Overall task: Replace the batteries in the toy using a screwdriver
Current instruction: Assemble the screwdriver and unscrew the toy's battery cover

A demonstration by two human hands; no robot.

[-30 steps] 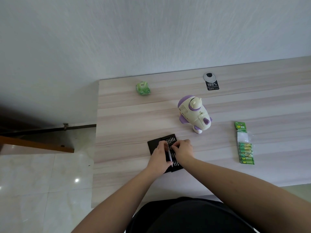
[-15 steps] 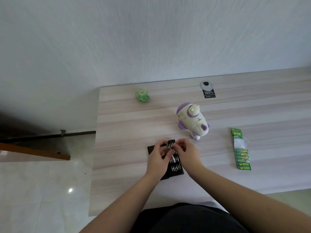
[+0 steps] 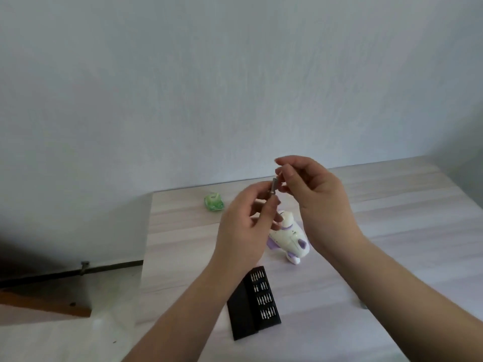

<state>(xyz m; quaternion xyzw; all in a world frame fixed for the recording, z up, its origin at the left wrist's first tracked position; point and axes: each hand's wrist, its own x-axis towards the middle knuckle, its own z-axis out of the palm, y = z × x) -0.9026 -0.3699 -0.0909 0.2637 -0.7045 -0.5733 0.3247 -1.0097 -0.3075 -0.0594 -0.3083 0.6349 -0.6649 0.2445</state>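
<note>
Head view shows the left hand (image 3: 244, 226) with its grip closed round a slim grey metal screwdriver handle (image 3: 274, 186), held upright, while the right hand (image 3: 311, 189) pinches at its top end, likely seating a bit. Below, the white and purple plastic toy (image 3: 290, 239) lies unopened on the pale wood surface (image 3: 392, 231), beside the open black bit case (image 3: 254, 304). Unscrewing and swapping batteries remain.
</note>
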